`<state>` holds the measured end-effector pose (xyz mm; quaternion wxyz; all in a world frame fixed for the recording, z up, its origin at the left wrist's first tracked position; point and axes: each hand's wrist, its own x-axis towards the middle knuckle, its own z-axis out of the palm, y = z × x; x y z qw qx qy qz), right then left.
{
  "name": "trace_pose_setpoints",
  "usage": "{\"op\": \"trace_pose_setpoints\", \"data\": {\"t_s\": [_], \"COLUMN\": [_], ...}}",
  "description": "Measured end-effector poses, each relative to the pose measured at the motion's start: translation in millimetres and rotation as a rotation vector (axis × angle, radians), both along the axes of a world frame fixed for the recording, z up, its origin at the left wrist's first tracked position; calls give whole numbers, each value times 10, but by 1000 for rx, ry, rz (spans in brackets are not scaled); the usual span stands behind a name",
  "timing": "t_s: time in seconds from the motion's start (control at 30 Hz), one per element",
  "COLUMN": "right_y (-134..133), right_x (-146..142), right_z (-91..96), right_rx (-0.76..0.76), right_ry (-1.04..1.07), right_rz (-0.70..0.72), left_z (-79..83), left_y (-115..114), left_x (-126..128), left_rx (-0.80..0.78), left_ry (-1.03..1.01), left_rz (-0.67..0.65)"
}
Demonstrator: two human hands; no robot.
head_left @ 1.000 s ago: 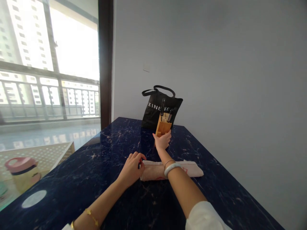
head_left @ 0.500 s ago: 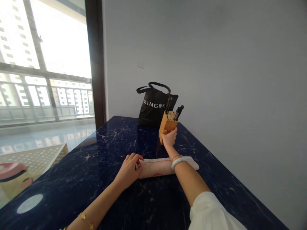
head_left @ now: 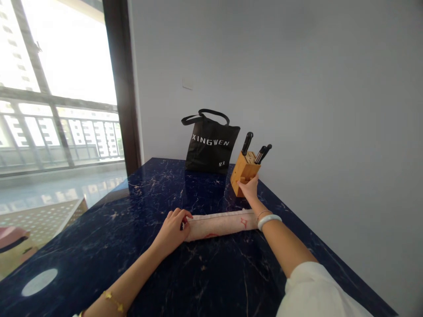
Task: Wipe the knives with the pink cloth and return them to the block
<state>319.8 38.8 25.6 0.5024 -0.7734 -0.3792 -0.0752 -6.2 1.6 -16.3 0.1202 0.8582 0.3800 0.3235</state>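
Note:
A pale pink rolled-up cloth (head_left: 218,224) with red marks lies crosswise on the dark blue marbled table (head_left: 205,273). Fingers curled, my left hand (head_left: 175,227) is closed on its left end. Beyond the roll, my right hand (head_left: 250,188) grips the lower front of a wooden knife block (head_left: 245,171). Several black-handled tools stand in the block's slots, one black handle (head_left: 246,143) at the left and others at the right. My right forearm passes over the right end of the cloth and hides it.
A black tote bag (head_left: 211,147) with white lettering stands at the back, left of the block. A grey wall (head_left: 313,110) runs along the right. At the lower left are a perforated cream surface (head_left: 42,222) and a pink-topped container (head_left: 13,246) beside the table.
My right hand has moved the knife block to the right, away from the front of the tote bag. My left hand stays at the cloth's end. The camera view has shifted slightly.

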Motion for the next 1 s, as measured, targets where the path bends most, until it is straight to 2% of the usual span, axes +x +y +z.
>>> {"op": "trace_pose_setpoints", "data": {"t_s": [0.1,0.2,0.27,0.33,0.47,0.6,0.77,0.9,1.0], "right_y": [-176,-461,-680,-889,-1178,-1256,-1228,-1130,-1017], "right_x": [98,240,328,394,421,308,194,146,-37], "right_z": [35,21,-14,-48,-63,-45,39,247,468], "right_rx": [-183,-453,-552,-616,-731,-757,-713,-676,-623], "right_ry": [42,104,132,162,227,242,240,191,100], "right_rz": [42,122,177,217,299,380,431,435,445], "left_z": [11,56,107,168,258,242,180,163,151], "left_y": [8,-27,-96,-205,-454,-567,-566,-583,-599], "left_x": [-18,-23,9,85,334,509,495,479,488], "left_rx": [1,50,102,147,219,214,215,220,230], "left_ry": [11,34,40,55,146,190,204,221,244], "left_rz": [1,48,65,18,-178,-212,-219,-218,-214]}}
